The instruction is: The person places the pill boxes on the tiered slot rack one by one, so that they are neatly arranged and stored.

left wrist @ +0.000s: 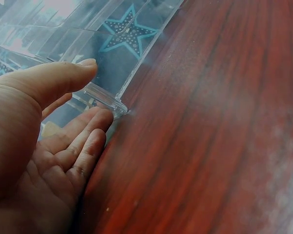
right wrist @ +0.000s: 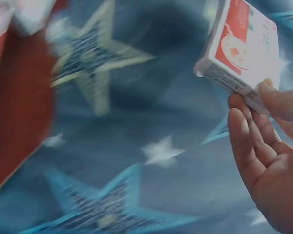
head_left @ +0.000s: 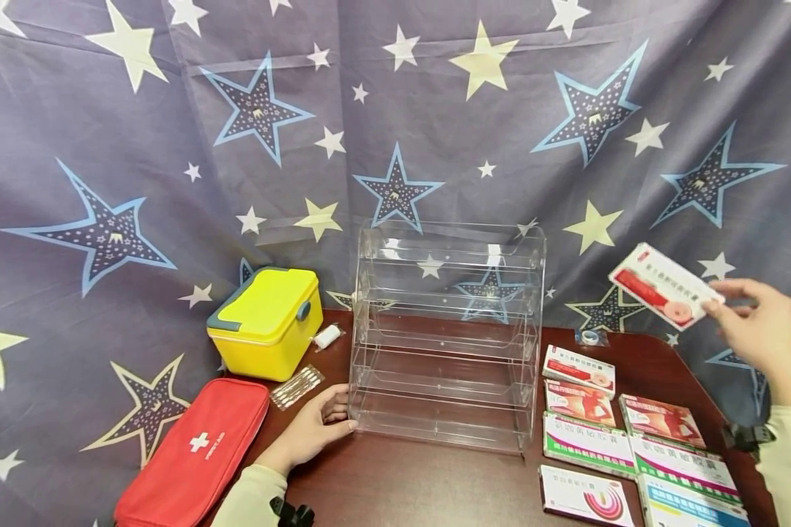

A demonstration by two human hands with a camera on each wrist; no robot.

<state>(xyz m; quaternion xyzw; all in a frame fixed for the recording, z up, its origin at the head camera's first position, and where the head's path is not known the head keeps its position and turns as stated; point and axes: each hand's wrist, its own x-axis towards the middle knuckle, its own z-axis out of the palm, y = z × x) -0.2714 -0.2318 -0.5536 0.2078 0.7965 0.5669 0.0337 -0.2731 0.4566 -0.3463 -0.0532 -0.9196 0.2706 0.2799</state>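
Note:
Up at the right, my right hand (head_left: 761, 322) pinches a white and red medicine box (head_left: 662, 287) by one end, between thumb and fingers. The right wrist view shows the same medicine box (right wrist: 244, 53) in the air, tilted, its printed side panel visible. A clear acrylic tiered rack (head_left: 442, 432) stands mid-table, its tiers bare. My left hand (head_left: 323, 421) is at the rack's lower left front corner, fingers relaxed along its side. In the left wrist view the fingertips (left wrist: 101, 118) lie right at the rack's corner, with the thumb extended above.
Right of the rack lie several medicine boxes (head_left: 589, 443) in two columns, with a tape roll (head_left: 589, 337) behind. At left are a yellow lidded box (head_left: 264, 315), a red first aid pouch (head_left: 198, 446), a packet of cotton swabs (head_left: 297, 386) and a small white roll (head_left: 327, 336). A star-patterned curtain hangs behind.

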